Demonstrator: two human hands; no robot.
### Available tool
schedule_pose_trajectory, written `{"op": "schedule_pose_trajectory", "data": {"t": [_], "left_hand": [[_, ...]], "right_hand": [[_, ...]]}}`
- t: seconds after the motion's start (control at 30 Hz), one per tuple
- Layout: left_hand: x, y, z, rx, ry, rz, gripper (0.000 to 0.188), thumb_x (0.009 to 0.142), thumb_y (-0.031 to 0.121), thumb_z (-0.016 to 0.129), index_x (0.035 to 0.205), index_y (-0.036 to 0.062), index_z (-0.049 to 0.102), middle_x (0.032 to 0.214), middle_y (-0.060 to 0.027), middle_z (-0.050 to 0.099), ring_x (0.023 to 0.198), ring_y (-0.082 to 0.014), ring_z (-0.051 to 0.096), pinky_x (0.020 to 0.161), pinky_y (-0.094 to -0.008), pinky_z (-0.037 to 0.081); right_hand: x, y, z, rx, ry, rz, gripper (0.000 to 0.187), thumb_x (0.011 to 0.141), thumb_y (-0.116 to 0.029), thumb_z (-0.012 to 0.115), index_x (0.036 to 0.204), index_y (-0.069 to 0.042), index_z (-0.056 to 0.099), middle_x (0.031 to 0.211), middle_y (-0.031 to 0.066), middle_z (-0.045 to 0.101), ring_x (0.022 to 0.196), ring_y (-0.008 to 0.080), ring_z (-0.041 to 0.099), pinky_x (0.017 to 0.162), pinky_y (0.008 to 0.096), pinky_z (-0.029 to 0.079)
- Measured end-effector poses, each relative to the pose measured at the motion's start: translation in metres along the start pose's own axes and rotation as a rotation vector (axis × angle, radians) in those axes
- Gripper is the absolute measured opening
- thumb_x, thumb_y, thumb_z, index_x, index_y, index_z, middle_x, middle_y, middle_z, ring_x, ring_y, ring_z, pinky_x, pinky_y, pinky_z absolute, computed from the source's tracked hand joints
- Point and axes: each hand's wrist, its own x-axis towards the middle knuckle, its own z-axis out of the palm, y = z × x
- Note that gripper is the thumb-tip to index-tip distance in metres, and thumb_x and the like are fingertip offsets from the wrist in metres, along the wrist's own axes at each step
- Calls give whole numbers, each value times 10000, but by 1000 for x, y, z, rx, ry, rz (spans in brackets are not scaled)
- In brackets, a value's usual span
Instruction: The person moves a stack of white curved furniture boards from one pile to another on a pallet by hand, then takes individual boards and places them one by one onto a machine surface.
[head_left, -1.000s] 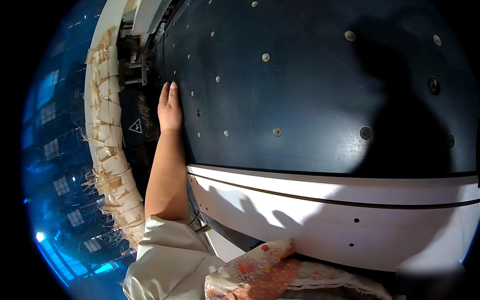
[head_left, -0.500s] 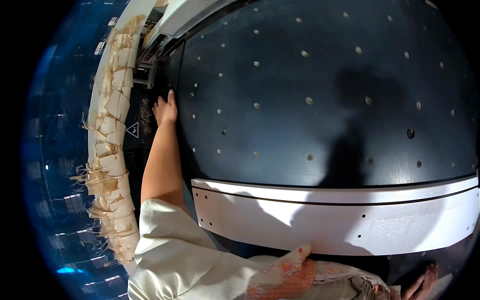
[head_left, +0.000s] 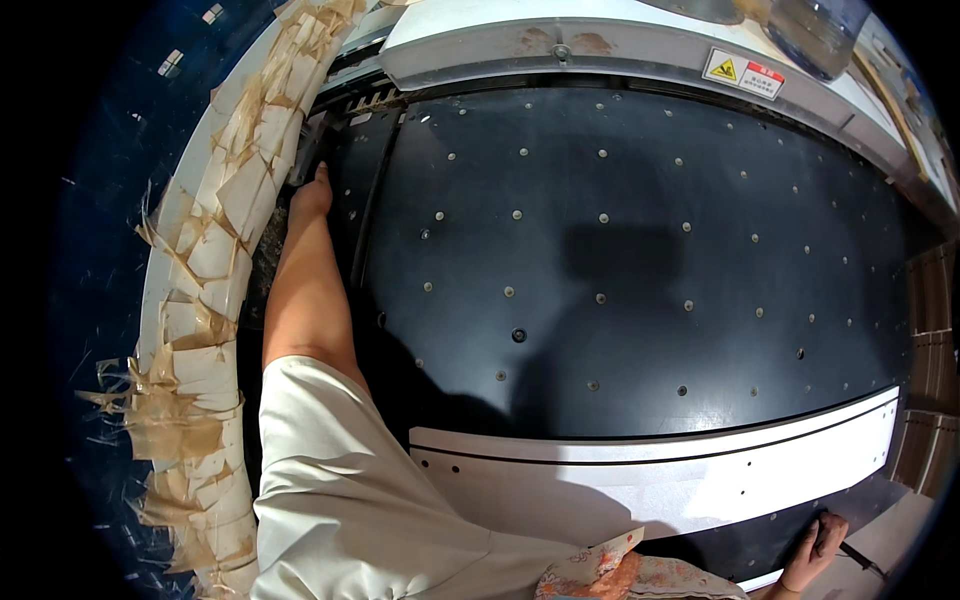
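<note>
Lt. crm slv (head_left: 345, 455), flrl fabric (head_left: 668, 578)

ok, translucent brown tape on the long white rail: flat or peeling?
Peeling in places: ragged flaps of brown tape stick out from the white rail.

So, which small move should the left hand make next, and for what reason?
I would probably ease the left hand back slightly, until its fingers show clearly. It reaches into the shadowed space between the taped rim and the studded dark panel; its fingers are mostly lost there, and the grey beam ahead bears a warning label.
</note>
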Motion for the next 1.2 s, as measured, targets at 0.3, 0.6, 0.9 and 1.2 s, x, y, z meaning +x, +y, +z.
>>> {"op": "schedule_pose_trajectory", "data": {"t": [0.3, 0.6, 0.9, 1.2], "left_hand": [[-13, 8, 10, 29, 57, 93, 776, 874, 588, 221, 1194, -66, 490, 1268, -260, 433, 1228, -342, 381, 1024, -395, 291], [-142, 56, 11, 123, 292, 1, 896, 802, 701, 296, 1322, -28, 335, 1363, -193, 363, 1276, -291, 339, 1046, -470, 215], [-361, 103, -36, 452, -62, 892, 601, 840, 578, 397, 985, 52, 648, 950, -138, 645, 928, -306, 603, 793, -382, 472], [-358, 47, -1, 353, -54, 1057, 490, 793, 115, 488, 1280, 121, 429, 1390, -105, 337, 1296, -300, 292, 1048, -394, 276]], "right_hand": [[2, -9, -1, 9, 6, 135, 119, 841, -71, 489, 881, 41, 495, 851, 124, 424, 811, 254, 433, 760, 305, 343], [2, -12, -3, 99, 97, -52, 67, 810, -35, 510, 804, 28, 487, 812, 108, 424, 771, 233, 426, 725, 302, 345], [-1, -12, -1, 168, 216, -116, 20, 729, 12, 522, 733, 6, 504, 726, 135, 466, 717, 291, 452, 665, 356, 377], [1, -9, -8, 270, 330, -311, 43, 692, 6, 575, 709, -19, 544, 715, 136, 532, 680, 313, 497, 629, 375, 407]]}}
